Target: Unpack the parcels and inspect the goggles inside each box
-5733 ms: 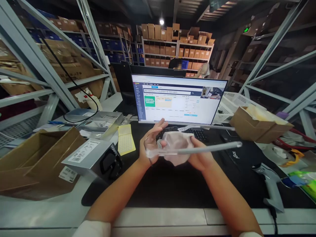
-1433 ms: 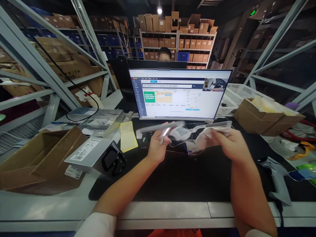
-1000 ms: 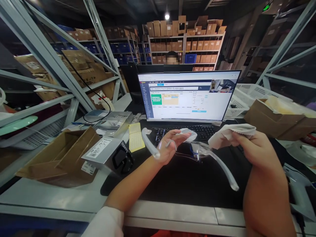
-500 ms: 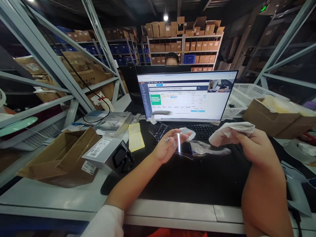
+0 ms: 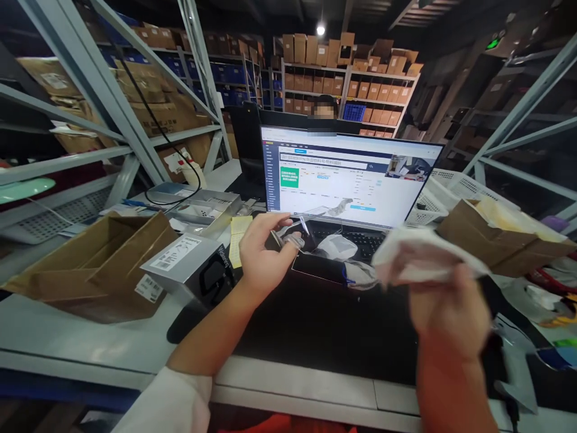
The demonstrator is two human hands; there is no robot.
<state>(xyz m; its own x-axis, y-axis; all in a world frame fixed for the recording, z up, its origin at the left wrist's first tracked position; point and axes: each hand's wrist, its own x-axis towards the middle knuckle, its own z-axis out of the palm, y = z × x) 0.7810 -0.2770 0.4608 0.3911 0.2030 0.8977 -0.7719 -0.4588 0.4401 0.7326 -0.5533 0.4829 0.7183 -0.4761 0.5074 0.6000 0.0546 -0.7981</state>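
- The left hand (image 5: 267, 254) is curled into a C, thumb and fingers closing on a piece of clear eyewear (image 5: 305, 226).
- The eyewear sits at the far right side of that hand, at the fingertips and thumb tip, raised in front of the lower part of the monitor (image 5: 342, 174); one pale arm of it reaches rightward across the screen.
- The right hand (image 5: 451, 313) is blurred, but its thumb and fingers are pinched on a pale cloth (image 5: 426, 255).
- The cloth spreads beyond that hand's fingertips and to both sides of them, well apart from the eyewear.
- Between the two hands, beyond the black mat's bare front part, lie a crumpled white piece (image 5: 339, 247) and a clear bag with a blue edge (image 5: 359, 274); the white piece is just beside the keyboard (image 5: 370, 240).
- The bag is near the cloth; whether they touch cannot be told.
- Left of the left hand, a silver box (image 5: 180, 270) stands on the table (image 5: 293, 376), with a yellow sheet (image 5: 238, 240) between them.
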